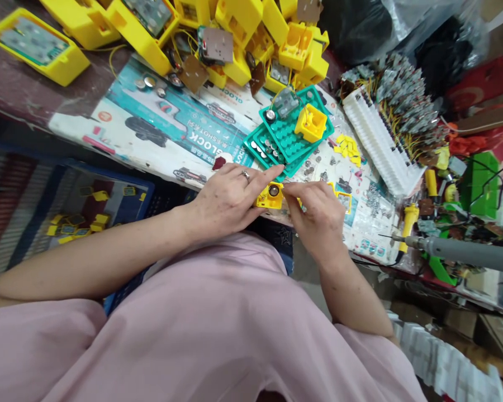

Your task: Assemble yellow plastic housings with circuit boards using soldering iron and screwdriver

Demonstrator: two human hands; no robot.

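Observation:
Near the table's front edge my left hand (230,195) grips a small yellow plastic housing (264,200), thumb and fingers on its left side. A round dark metal part (274,190) sits in a hollow of the housing. My right hand (316,215) is at the housing's right side, thumb and forefinger pinched together; whatever may be between them is too small to make out. Just beyond my hands lie stacked teal trays (257,134) with small round metal pieces. On the upper tray rests another yellow housing (311,123).
Yellow housings (238,22) with circuit boards are heaped at the back. A white rack (379,142) of wired boards stands right, near small yellow pieces (347,148). An electric screwdriver (456,248) juts in from the right. Below left is a blue crate (146,192).

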